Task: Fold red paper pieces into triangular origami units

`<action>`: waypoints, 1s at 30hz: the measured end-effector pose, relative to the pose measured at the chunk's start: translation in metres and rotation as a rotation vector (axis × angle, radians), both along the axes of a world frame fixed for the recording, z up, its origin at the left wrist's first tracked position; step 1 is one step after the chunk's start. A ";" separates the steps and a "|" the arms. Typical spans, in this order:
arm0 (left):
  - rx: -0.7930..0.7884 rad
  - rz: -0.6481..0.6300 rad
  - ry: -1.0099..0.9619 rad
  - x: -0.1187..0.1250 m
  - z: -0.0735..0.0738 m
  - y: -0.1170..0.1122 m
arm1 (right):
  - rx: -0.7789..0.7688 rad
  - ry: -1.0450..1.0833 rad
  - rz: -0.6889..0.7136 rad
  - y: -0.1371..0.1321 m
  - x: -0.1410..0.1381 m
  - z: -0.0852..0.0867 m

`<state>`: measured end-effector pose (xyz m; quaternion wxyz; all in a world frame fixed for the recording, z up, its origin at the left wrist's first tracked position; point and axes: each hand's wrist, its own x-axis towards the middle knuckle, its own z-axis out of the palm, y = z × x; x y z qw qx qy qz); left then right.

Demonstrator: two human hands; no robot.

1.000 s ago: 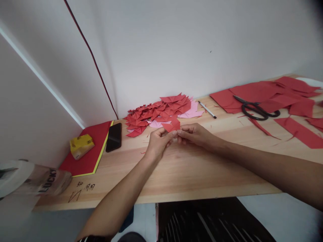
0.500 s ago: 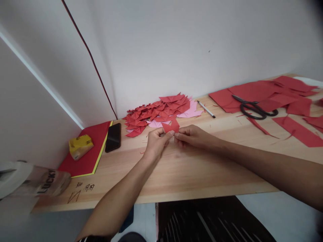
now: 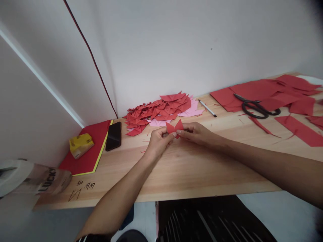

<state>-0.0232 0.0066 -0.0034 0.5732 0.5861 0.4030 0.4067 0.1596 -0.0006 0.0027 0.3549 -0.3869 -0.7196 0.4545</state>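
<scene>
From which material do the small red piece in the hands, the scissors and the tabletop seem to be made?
Small red piece: matte paper, likely; it looks thin, with crisp pointed corners.
Scissors: dark blades, probably metal; the smooth black handles may be plastic or coated metal.
Tabletop: pale, low-sheen wood or wood-look laminate; grain streaks run along it.

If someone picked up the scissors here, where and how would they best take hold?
Probably by the black handle loops of the scissors, with the right hand coming from the near side. They appear to lie flat, the loops nearer the person, the blades pointing away to the far left over red paper sheets, so this approach should avoid the tip.
</scene>
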 end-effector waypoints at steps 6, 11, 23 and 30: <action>-0.053 0.015 -0.009 0.000 0.003 -0.002 | -0.059 -0.035 -0.025 0.002 0.001 -0.005; -0.028 -0.006 0.031 -0.003 0.004 0.000 | -0.042 -0.056 -0.020 0.005 0.001 -0.005; -0.043 0.013 0.022 -0.004 0.004 0.003 | -0.035 -0.044 -0.011 0.011 0.003 -0.017; -0.052 -0.021 -0.014 -0.003 0.003 0.002 | -0.121 -0.018 0.064 0.016 0.005 -0.017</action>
